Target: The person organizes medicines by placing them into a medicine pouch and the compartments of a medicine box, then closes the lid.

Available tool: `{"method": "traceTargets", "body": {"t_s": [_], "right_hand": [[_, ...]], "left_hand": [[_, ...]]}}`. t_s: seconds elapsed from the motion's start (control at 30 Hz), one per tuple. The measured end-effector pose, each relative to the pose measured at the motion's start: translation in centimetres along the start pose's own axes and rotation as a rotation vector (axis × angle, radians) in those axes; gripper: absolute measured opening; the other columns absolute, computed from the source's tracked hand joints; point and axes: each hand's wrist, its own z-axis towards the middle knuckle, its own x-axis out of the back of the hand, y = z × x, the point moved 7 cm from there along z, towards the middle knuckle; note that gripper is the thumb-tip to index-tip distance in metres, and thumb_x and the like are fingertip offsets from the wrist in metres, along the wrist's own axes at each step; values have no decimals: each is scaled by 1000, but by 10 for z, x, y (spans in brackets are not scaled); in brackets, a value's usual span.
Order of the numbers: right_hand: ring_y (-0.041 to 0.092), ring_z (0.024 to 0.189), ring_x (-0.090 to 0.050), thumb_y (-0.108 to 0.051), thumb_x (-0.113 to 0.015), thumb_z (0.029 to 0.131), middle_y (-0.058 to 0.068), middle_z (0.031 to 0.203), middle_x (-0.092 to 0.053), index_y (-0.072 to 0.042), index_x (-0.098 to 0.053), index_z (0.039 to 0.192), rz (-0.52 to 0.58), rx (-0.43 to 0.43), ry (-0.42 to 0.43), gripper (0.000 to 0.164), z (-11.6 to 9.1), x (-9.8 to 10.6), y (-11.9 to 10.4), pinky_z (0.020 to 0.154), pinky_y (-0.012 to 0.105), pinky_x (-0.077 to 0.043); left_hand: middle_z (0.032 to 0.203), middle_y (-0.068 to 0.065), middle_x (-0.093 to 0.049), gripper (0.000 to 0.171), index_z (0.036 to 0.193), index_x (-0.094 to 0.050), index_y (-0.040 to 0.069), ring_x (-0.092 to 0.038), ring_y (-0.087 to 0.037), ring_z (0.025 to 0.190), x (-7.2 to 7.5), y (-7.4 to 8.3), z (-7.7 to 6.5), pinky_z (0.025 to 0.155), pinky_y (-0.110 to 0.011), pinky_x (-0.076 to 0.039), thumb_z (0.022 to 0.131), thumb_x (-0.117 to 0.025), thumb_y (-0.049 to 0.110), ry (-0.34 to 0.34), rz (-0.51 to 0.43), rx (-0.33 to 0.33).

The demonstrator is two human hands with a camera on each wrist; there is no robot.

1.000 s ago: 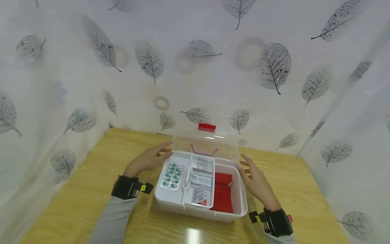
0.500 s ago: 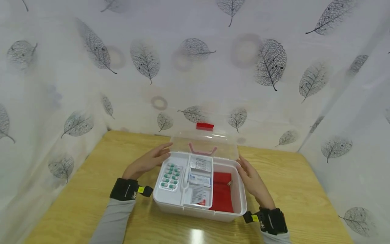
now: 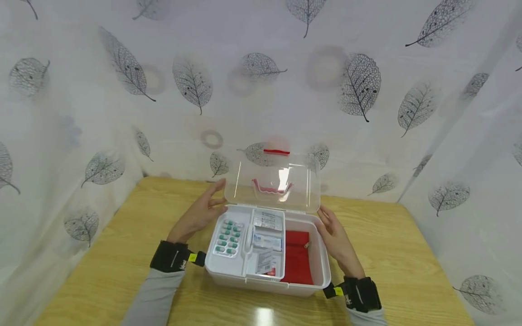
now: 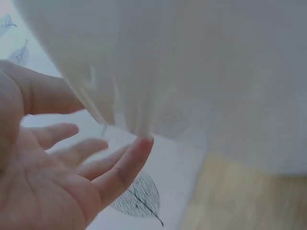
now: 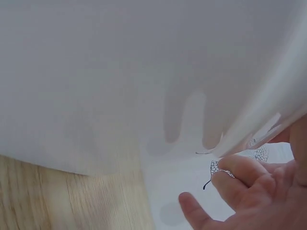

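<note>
A white medicine box stands open, its clear lid tilted up behind it. The lid carries a pink handle and a red latch. My left hand is at the box's back left corner, fingers extended at the lid's edge and thumb at the box rim. In the left wrist view, one fingertip of the left hand touches the pale wall. My right hand lies along the back right corner, fingertips right at the lid's lower corner, fingers loosely bent in the right wrist view.
The white inner tray holds a green-and-white capsule blister pack, another blister pack and small medicine boxes. A red pouch lies in the right compartment. A leaf-print curtain hangs behind the wooden table.
The clear lid has swung up from leaning far back to a steeper tilt, its red latch rising. My right hand has moved in to the lid's corner; the left fingers have shifted upward.
</note>
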Motion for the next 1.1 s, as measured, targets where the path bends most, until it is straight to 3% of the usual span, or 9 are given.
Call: {"method": "traceTargets", "body": {"t_s": [0.17, 0.3, 0.43, 0.57, 0.63, 0.77, 0.93, 1.03, 1.1], "right_hand": [[43, 137, -49, -19, -60, 103, 16, 159, -39, -8, -35, 157, -111, 23, 115, 60, -2, 6, -3, 103, 45, -50], [44, 117, -64, -16, -67, 99, 14, 151, -50, -10, -38, 156, -247, 116, 204, 64, -4, 10, -12, 93, 58, -54], [41, 102, -71, -14, -70, 96, 15, 142, -59, -12, -38, 157, -345, 210, 242, 68, -8, 12, -23, 80, 55, -59], [34, 110, -70, -18, -64, 101, 14, 133, -66, -14, -41, 156, -367, 235, 234, 60, -12, 17, -32, 84, 43, -60], [31, 112, -70, -21, -56, 105, 13, 130, -69, -16, -44, 154, -360, 226, 215, 51, -13, 21, -35, 85, 35, -59], [34, 112, -69, -24, -37, 112, 16, 130, -68, -13, -44, 151, -316, 212, 120, 41, -14, 25, -41, 88, 31, -57], [43, 125, -60, -26, -21, 113, 24, 143, -56, -1, -35, 151, -216, 190, -41, 47, -19, 29, -47, 93, 28, -54], [43, 128, -57, -35, -12, 113, 24, 147, -52, 1, -31, 150, -179, 142, -110, 55, -20, 31, -47, 96, 33, -53], [37, 126, -61, -47, -27, 110, 20, 143, -57, -7, -42, 143, -55, 32, -154, 54, -13, 32, -41, 99, 41, -53]], "left_hand": [[162, -20, -23, 81, 164, -15, 25, -51, -47, 133, 4, 17, -4, 104, -55, -48, 99, -59, 3, 75, -20, -84], [160, -21, -23, 84, 164, -11, 21, -48, -47, 136, 8, 26, -7, 107, -56, -45, 99, -61, 3, 69, -82, -109], [158, -16, -25, 83, 164, -13, 30, -42, -44, 142, 12, 30, -13, 108, -57, -43, 100, -65, 18, 56, -46, -71], [153, -17, -30, 79, 163, -17, 26, -39, -45, 144, 14, 39, -21, 108, -58, -43, 101, -64, 34, 30, 63, -51], [150, -18, -34, 74, 162, -20, 20, -40, -45, 143, 16, 46, -24, 108, -57, -44, 102, -60, 38, 17, 121, -58], [152, -18, -38, 63, 155, -29, 12, -43, -43, 142, 17, 61, -35, 109, -56, -43, 105, -55, 40, -21, 196, -75], [158, -12, -40, 57, 149, -37, 14, -45, -36, 143, 16, 77, -50, 110, -55, -43, 103, -56, 42, -75, 252, -102], [156, -8, -43, 55, 148, -39, 16, -47, -32, 141, 17, 82, -59, 110, -55, -42, 103, -58, 42, -94, 277, -90], [155, -9, -45, 57, 149, -40, 15, -49, -32, 140, 19, 85, -65, 111, -55, -42, 102, -58, 43, -101, 312, -76]]}}
